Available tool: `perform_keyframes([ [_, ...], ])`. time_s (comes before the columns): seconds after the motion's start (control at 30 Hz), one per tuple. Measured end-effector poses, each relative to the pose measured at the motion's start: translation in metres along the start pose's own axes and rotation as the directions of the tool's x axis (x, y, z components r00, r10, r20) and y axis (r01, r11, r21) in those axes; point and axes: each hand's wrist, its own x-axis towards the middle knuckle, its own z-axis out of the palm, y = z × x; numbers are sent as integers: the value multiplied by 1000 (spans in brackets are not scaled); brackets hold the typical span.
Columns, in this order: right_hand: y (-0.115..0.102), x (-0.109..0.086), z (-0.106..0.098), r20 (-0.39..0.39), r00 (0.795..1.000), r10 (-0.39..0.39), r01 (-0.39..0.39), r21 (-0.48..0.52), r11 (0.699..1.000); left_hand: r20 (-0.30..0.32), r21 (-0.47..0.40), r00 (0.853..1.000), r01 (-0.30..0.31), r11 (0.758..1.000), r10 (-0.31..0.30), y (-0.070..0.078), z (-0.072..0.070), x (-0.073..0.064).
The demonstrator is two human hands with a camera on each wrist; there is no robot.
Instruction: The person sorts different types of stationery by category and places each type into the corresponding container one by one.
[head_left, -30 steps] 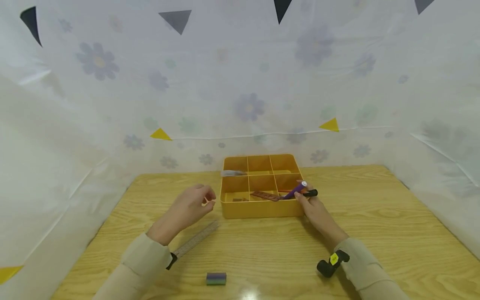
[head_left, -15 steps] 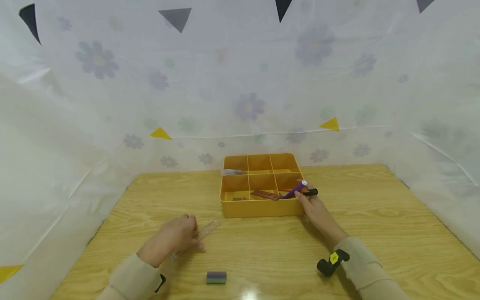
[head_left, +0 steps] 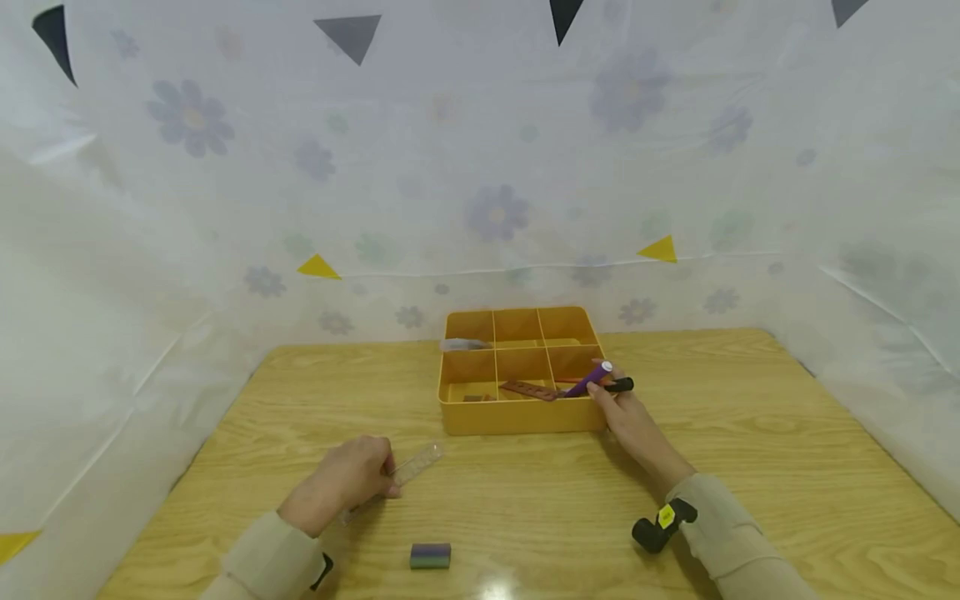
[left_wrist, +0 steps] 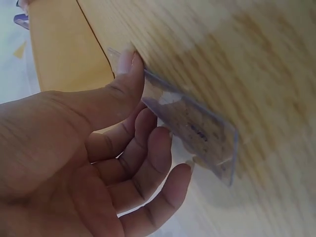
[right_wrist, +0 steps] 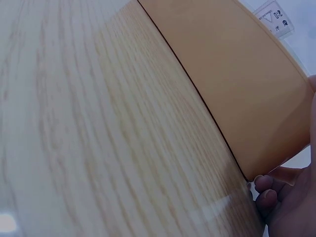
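My left hand (head_left: 341, 483) pinches a clear plastic ruler (head_left: 420, 462) between thumb and fingers, low over the table in front of the box. In the left wrist view the ruler (left_wrist: 197, 128) slants past the fingertips, with faint printed marks on it. My right hand (head_left: 637, 429) holds the yellow divided box (head_left: 525, 419) at its front right corner, thumb on the front side. Its curled fingers (right_wrist: 266, 195) show at the box's lower corner in the right wrist view. A purple marker (head_left: 588, 380) and a black-ended pen (head_left: 621, 385) lean out beside the right thumb.
A small purple-and-green block (head_left: 431, 556) lies on the table near the front. Inside the box are a brown perforated strip (head_left: 528, 390) and a clear plastic piece (head_left: 465, 344) over the left rim. A patterned white curtain (head_left: 495, 167) stands behind the table.
My left hand has come down and toward the front from beside the box and taken hold of the ruler, whose angle has shifted slightly. The right hand stays at the box.
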Motion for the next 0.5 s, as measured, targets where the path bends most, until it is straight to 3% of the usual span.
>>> perform_keyframes([
  [0.33, 0, 0, 1, -11, 1000, -4, 4, 7, 1000, -7, -46, 998, -63, 997, 63, -1, 2, -1],
  [0.5, 3, 1, 1, 8, 1000, -10, 10, 0, 1000, -8, -87, 987, -162, 983, 162, -2, 0, 5],
])
